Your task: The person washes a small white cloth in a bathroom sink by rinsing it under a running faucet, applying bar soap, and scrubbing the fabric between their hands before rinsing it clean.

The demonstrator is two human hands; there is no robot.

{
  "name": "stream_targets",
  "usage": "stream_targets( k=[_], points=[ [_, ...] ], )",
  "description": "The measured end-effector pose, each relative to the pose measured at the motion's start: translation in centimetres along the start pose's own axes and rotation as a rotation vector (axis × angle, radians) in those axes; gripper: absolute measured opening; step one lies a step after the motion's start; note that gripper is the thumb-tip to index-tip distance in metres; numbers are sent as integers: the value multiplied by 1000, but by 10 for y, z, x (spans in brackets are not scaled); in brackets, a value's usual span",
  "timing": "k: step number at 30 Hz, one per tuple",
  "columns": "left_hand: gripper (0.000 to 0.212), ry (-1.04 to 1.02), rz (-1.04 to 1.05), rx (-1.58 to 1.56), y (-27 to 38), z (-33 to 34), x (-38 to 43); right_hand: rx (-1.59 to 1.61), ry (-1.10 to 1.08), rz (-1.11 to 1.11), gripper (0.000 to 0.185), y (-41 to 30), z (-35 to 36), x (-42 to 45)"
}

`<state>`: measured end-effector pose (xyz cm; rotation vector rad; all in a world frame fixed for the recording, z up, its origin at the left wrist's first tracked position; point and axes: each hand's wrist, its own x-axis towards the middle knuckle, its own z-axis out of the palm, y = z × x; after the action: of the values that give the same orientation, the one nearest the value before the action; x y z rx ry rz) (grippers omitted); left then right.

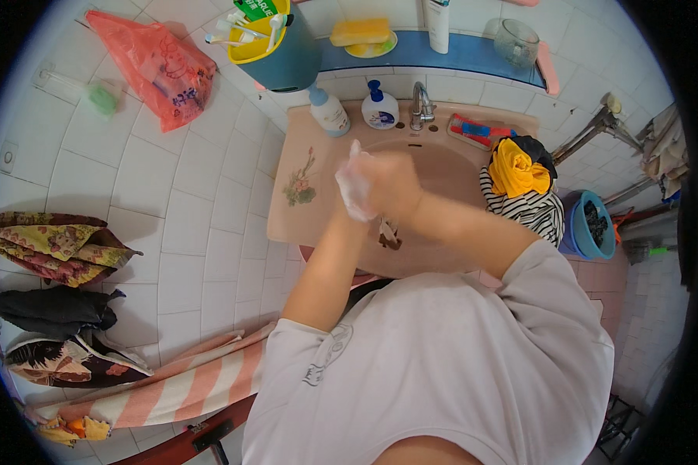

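Note:
My left hand and my right hand are pressed together over the pink washbasin. White suds, or a wet white cloth, cover much of the left hand; blur hides which. The right hand is closed against its inner side, and motion blurs its fingers. Just below the hands a small brown-and-white piece, perhaps cloth, shows over the bowl; whether it hangs from my hands is unclear. Behind them stand a white pump bottle with a dark blue top, another with a light blue top and a chrome faucet.
Striped and yellow clothes lie on the basin's right edge near a red-and-blue packet. Above runs a blue shelf with a glass jar. A toothbrush bin hangs left. Blue buckets stand right.

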<state>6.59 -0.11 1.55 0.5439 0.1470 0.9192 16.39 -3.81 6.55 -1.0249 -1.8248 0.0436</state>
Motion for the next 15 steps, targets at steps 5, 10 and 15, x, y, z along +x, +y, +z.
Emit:
stream_targets(
  k=[5, 10, 15],
  points=[
    [36, 357, 234, 722, -27, 6, 1, 419, -250, 494, 8, 13, -15, 3],
    [32, 194, 251, 286, -14, -33, 0, -95, -277, -6, 16, 0, -9, 4],
    [29, 39, 255, 856, -4, 1, -12, -293, -169, 52, 16, 3, -1, 11]
  ],
)
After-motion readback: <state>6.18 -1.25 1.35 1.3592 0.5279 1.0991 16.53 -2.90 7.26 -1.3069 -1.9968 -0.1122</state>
